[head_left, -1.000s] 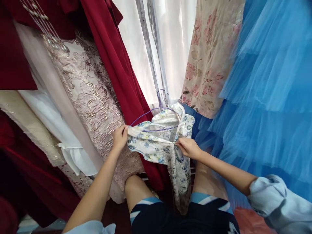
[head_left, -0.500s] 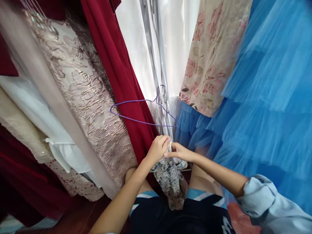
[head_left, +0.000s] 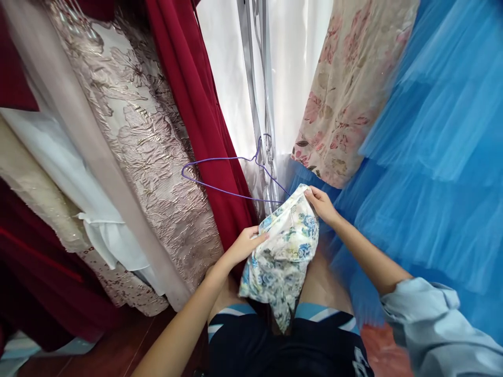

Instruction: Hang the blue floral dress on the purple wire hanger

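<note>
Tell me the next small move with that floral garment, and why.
Probably give the floral garment a gentle shake downward: the left hand and right hand both hold its upper part, while its lower part hangs bunched into a narrow tip.

Bright at top centre, dim at lower left.
The white hanging curtain (head_left: 293, 63) glows; pinkish metallic brocade fabric (head_left: 153, 173) glints at left; dark-red draped cloth (head_left: 47, 293) sinks into shadow. Wide-angle stretch marks the edges; layered blue tulle (head_left: 440, 173) blurs at right.
</note>
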Motion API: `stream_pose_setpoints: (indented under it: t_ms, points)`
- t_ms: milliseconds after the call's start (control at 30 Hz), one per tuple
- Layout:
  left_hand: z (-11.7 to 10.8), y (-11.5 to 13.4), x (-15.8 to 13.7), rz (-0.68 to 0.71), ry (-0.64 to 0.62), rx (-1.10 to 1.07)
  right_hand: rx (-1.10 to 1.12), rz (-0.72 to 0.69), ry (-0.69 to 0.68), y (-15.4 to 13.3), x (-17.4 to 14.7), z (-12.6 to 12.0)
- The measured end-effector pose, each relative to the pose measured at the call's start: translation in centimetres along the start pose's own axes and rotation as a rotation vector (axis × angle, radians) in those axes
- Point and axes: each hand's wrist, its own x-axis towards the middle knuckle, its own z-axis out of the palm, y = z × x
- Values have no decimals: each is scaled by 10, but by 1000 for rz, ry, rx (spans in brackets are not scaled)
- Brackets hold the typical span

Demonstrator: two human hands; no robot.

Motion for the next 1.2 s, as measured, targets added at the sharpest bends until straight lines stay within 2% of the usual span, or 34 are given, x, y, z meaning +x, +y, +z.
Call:
stream_pose_setpoints:
  t_ms: [167, 233, 367, 467, 600, 733, 833, 933, 1000, 1067, 1200]
  points:
    - [-16, 3, -7, 10, 19, 319, 247, 239, 230, 42, 49, -7]
    - [-16, 9, -9, 27, 59, 412, 307, 323, 248, 48, 67, 1]
    - [-19, 25, -8, 73, 182, 445, 341, 456, 93, 43, 91, 28]
    - [-32, 41, -10, 68, 233, 404, 358, 513, -73, 30, 94, 49]
    - [-76, 59, -24, 53, 141, 580, 346, 504, -186, 10, 83, 54]
    - [-140, 55, -33, 28, 81, 905, 362, 439, -222, -3, 74, 29]
    - [-182, 46, -24, 42, 177, 1104, 352, 416, -289, -13, 72, 10]
    - [-208, 45, -1, 116, 340, 1242, 315, 425, -342, -22, 74, 1]
    - [-214, 51, 18, 177, 435, 1277, 292, 433, -335, -28, 76, -2]
    - [-209, 60, 38, 235, 512, 1263, 282, 445, -314, -31, 79, -6]
    - [-182, 80, 72, 325, 553, 1017, 282, 469, -301, -34, 80, -14]
